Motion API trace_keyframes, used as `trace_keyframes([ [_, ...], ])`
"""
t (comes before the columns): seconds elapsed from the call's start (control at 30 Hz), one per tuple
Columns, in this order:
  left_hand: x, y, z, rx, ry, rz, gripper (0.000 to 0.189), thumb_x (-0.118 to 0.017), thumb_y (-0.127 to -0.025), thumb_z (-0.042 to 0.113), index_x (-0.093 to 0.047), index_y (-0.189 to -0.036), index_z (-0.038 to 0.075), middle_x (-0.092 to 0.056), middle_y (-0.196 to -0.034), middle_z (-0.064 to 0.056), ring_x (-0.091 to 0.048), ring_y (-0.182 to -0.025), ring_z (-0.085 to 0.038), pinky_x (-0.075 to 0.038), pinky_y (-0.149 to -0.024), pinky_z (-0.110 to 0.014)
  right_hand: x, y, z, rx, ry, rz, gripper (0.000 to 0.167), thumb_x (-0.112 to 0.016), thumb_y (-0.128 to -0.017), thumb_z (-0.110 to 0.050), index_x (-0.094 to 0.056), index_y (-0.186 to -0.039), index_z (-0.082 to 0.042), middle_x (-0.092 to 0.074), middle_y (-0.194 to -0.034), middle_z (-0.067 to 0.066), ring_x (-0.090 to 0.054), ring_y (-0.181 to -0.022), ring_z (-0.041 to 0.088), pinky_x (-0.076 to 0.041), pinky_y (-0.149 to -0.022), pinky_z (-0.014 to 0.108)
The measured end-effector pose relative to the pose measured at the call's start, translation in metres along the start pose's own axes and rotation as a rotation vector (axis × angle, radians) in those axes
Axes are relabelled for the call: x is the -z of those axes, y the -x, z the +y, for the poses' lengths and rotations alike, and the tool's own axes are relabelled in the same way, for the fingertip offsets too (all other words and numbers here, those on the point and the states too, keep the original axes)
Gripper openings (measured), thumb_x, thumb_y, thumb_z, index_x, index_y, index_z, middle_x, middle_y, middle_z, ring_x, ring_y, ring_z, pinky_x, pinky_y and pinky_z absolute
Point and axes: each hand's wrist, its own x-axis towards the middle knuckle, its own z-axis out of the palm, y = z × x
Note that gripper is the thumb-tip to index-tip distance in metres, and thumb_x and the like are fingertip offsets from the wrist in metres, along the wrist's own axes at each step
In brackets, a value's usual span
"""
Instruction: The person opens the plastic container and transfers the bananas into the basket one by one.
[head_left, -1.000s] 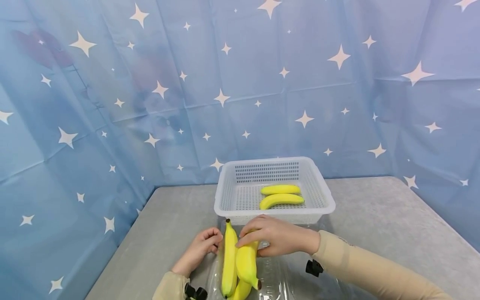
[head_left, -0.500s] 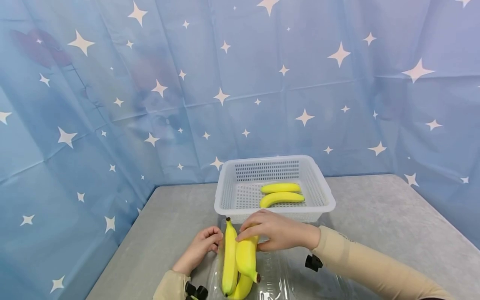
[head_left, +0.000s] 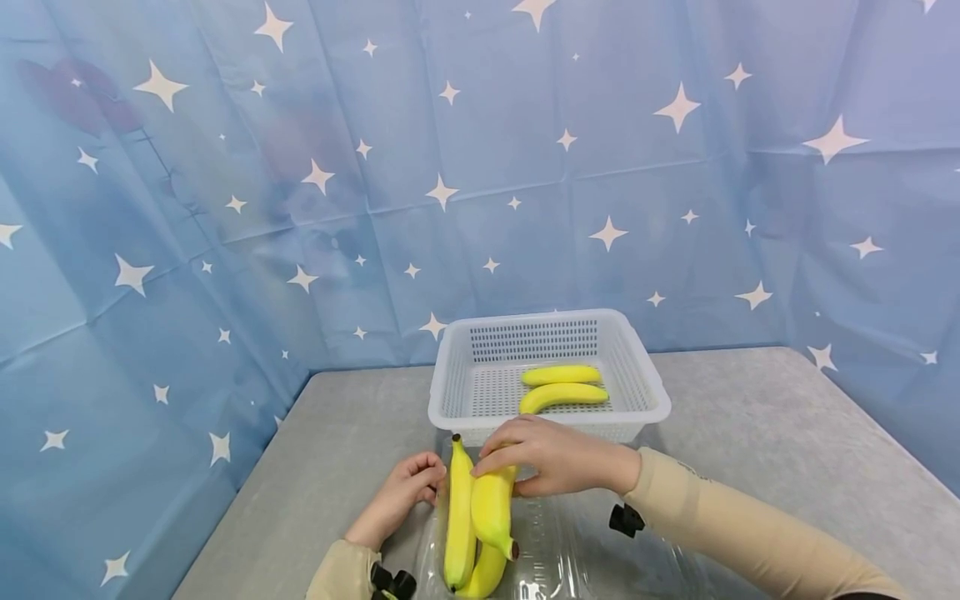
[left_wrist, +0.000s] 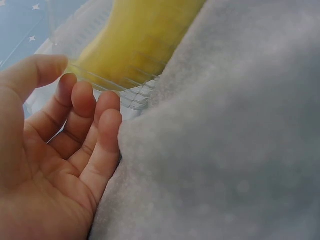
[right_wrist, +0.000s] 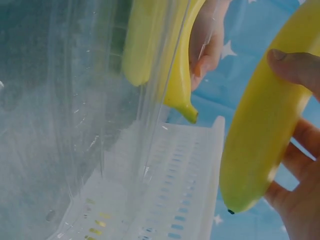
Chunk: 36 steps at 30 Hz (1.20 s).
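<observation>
My right hand grips a yellow banana, thumb on one side and fingers curled on the other; the right wrist view shows this held banana raised beside the container wall. Under it, a second banana lies partly covered in a clear plastic container. Another banana leans along the container's left side, stem end pointing away. At that left edge is my left hand. In the left wrist view its thumb and fingertips pinch the clear rim.
Behind the container stands a white perforated basket with two bananas inside. The grey table reaches out on both sides. A blue curtain with white stars hangs behind and to the left.
My right hand and the banana it holds have shifted slightly away, toward the basket. The left hand and the other bananas look the same.
</observation>
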Motion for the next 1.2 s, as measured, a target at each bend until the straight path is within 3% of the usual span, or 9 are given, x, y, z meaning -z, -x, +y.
trace_keyframes([
  [0.9,-0.002,0.0,0.001,0.022,0.004,0.013,0.012,-0.059,-0.096,0.017,-0.058,-0.089,0.007,-0.059,-0.077,-0.003,-0.056,-0.066,-0.011,-0.052,-0.061,-0.026,0.015,-0.009,0.004,0.027,0.066,0.07,0.052,-0.082,-0.077,-0.013,-0.064,-0.125,-0.019,-0.062,-0.118,-0.003,-0.057,-0.11,0.015,-0.044,-0.096,0.03],
  [1.2,-0.002,0.0,0.001,0.01,-0.006,0.006,0.013,-0.058,-0.096,0.017,-0.057,-0.088,0.007,-0.058,-0.077,-0.003,-0.055,-0.065,-0.011,-0.052,-0.06,-0.026,0.022,-0.013,0.008,0.002,0.052,0.083,0.05,-0.082,-0.077,-0.011,-0.064,-0.123,-0.019,-0.063,-0.117,-0.003,-0.057,-0.111,0.014,-0.045,-0.095,0.029],
])
